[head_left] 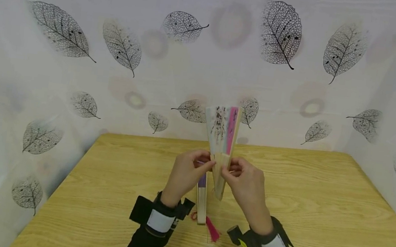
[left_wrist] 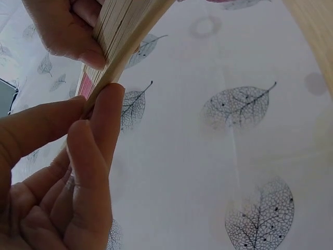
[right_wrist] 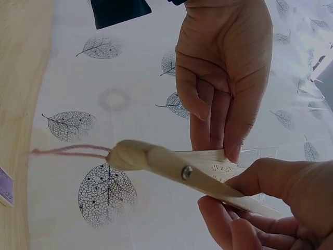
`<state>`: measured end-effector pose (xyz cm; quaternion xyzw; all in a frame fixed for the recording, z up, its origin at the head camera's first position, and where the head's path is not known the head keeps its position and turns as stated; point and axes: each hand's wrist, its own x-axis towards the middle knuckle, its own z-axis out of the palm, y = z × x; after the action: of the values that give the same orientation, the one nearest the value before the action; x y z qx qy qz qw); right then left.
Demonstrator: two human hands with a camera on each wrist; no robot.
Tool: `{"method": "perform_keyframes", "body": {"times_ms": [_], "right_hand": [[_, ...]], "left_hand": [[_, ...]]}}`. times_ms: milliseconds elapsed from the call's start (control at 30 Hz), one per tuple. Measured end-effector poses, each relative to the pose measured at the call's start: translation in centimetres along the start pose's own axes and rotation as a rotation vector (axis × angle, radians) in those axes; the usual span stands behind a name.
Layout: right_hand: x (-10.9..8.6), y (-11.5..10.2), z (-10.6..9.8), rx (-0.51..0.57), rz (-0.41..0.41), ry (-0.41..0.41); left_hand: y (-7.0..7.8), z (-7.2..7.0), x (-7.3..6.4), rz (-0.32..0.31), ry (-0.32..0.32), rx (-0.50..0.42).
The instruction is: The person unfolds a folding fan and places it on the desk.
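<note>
A partly spread folding fan stands upright between my two hands, its pale leaf marked with dark print and a pink band. My left hand pinches its left edge between thumb and fingers. On the opposite edge, the thumb and fingers of my right hand grip the wooden ribs. The right wrist view shows the fan's metal rivet and a pink cord at its lower end. Below, a second, folded fan with a purple part lies on the table, its upper end partly hidden by my left hand.
A red-pink tassel is beside the folded fan's lower end, with a small red loop on the other side. The wood-grain table is bordered by white sheeting printed with leaves, behind and at both sides.
</note>
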<state>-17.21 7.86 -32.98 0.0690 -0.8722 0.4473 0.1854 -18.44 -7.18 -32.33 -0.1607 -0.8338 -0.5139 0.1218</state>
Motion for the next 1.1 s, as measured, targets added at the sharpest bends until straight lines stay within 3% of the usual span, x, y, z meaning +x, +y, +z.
{"method": "perform_keyframes", "body": {"times_ms": [1100], "right_hand": [[0.32,0.43,-0.56,-0.067,0.028,0.019]], "left_hand": [[0.06,-0.14,0.03,-0.038,-0.018,-0.007]]}}
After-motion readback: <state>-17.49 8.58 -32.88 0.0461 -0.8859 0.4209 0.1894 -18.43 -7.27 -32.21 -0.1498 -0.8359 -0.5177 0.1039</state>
